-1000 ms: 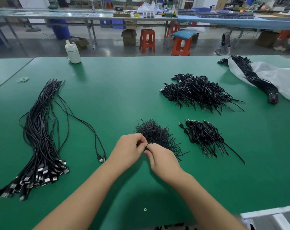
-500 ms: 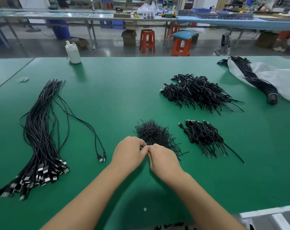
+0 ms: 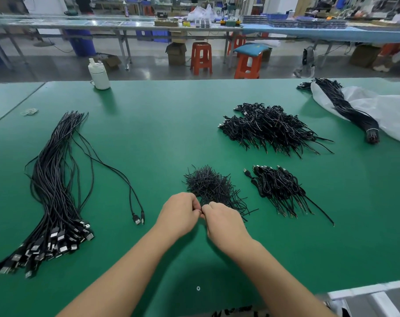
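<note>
Hands meet fingertip to fingertip: left hand [image 3: 179,212] and right hand [image 3: 224,221] both pinch one black tie [image 3: 200,210] at 6 o'clock of the pile [image 3: 208,185].

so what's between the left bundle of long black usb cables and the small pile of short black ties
Head view: two loose black plug-ended cables on the green table mat.

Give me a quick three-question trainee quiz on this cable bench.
1. True or false: the left hand and right hand pinch at the near edge of the heap of short black wire ties.
2. Where on the green table does the white plastic bottle stand? A far left; B near right; C centre.
3. Fill in: the bundle of long black USB cables lies on the person's ____.
Key: 1 true; 2 A; 3 left.
</note>
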Action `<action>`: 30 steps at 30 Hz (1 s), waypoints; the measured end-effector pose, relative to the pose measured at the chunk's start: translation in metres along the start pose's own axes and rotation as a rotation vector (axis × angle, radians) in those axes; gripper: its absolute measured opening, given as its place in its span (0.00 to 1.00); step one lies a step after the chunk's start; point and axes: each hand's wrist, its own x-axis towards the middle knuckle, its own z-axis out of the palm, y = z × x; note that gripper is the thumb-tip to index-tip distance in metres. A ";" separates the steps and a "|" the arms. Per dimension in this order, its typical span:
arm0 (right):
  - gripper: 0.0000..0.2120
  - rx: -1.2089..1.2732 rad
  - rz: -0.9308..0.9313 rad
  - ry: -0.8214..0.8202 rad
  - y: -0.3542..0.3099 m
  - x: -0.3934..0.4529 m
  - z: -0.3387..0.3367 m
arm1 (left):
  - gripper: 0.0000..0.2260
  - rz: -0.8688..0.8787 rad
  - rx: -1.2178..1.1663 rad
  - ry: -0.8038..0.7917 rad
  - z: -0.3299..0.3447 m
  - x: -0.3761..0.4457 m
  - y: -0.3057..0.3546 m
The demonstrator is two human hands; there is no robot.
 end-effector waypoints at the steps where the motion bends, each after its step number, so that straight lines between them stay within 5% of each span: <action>1: 0.07 -0.015 -0.017 -0.007 0.002 0.000 0.000 | 0.08 0.005 -0.013 -0.014 -0.001 0.000 -0.001; 5: 0.08 -0.071 -0.196 0.013 0.009 0.001 -0.007 | 0.06 0.053 0.031 -0.077 -0.008 0.000 -0.003; 9: 0.15 -0.147 -0.183 0.292 0.017 0.005 -0.020 | 0.04 -0.017 0.048 -0.043 -0.017 0.001 -0.008; 13: 0.19 -0.062 -0.184 0.613 0.018 0.001 -0.026 | 0.06 -0.177 -0.406 -0.042 -0.029 0.004 -0.022; 16: 0.21 0.062 -0.331 0.504 0.017 -0.001 -0.027 | 0.06 -0.266 -0.975 -0.234 -0.035 -0.001 -0.027; 18: 0.19 0.184 -0.352 0.441 0.015 -0.001 -0.027 | 0.07 -0.287 -1.134 -0.310 -0.036 -0.002 -0.027; 27: 0.03 0.614 -0.120 0.315 0.002 0.002 -0.041 | 0.03 -0.006 -1.007 -0.237 -0.033 -0.005 -0.032; 30: 0.09 0.793 0.073 0.222 0.000 0.004 -0.041 | 0.03 0.117 -0.897 -0.204 -0.032 -0.007 -0.031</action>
